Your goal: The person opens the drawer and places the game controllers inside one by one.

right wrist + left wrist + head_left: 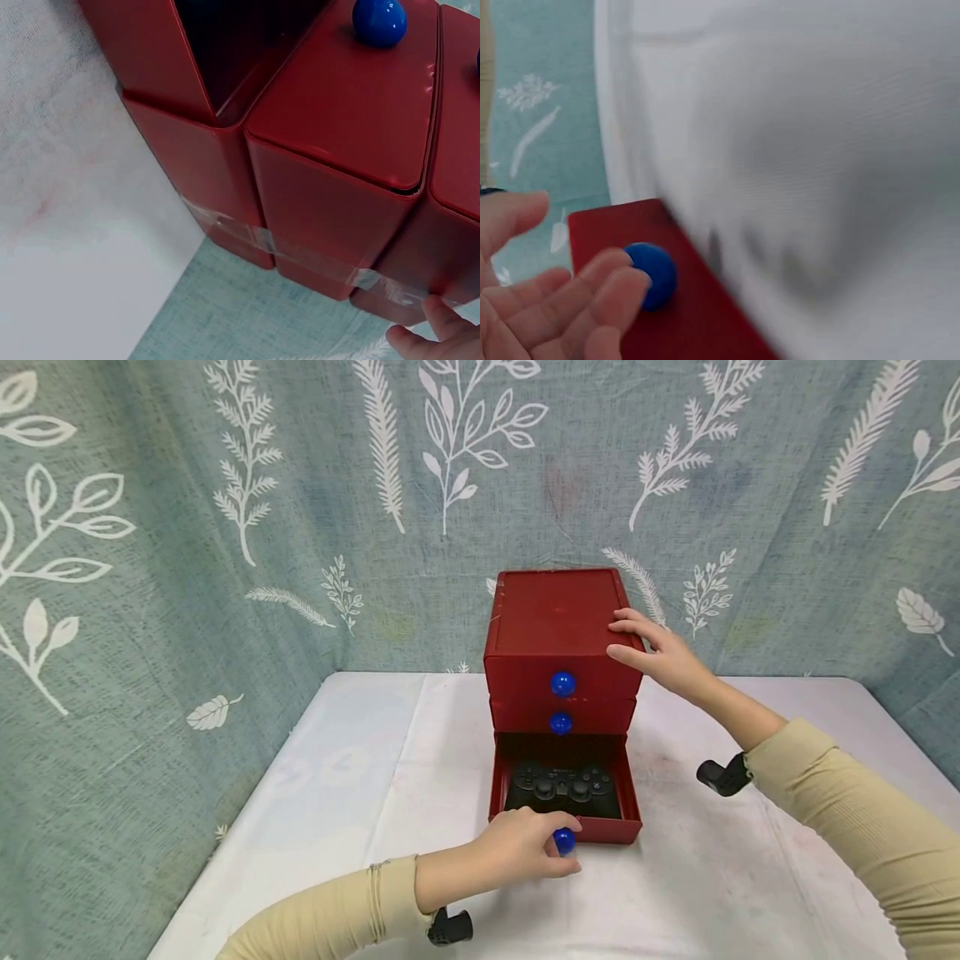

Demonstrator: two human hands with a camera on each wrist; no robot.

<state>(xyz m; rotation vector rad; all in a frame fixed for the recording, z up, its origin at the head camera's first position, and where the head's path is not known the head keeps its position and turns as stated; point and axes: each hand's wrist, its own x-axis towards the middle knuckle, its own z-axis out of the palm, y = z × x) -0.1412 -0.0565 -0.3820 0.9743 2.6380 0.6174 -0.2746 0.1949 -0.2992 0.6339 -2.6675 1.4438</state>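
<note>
A red three-drawer cabinet (558, 610) stands on the table with its bottom drawer (632, 802) pulled out. Inside that drawer lies a black game controller (562, 783). My left hand (517, 852) is at the drawer's round blue knob (564, 840). In the left wrist view its fingers are loosely bent beside the knob (654, 276), with the thumb held apart; whether they touch it is hard to tell. My right hand (663, 653) rests on the cabinet's top right edge, fingers spread. Only some fingertips of the right hand (442, 334) show in the right wrist view.
The two upper drawers are closed, each with a blue knob (563, 684) in front. Clear tape (300, 259) runs along the cabinet's side. A white cloth covers the table (405, 760). Green leaf-patterned curtain (322, 510) hangs behind and to the sides.
</note>
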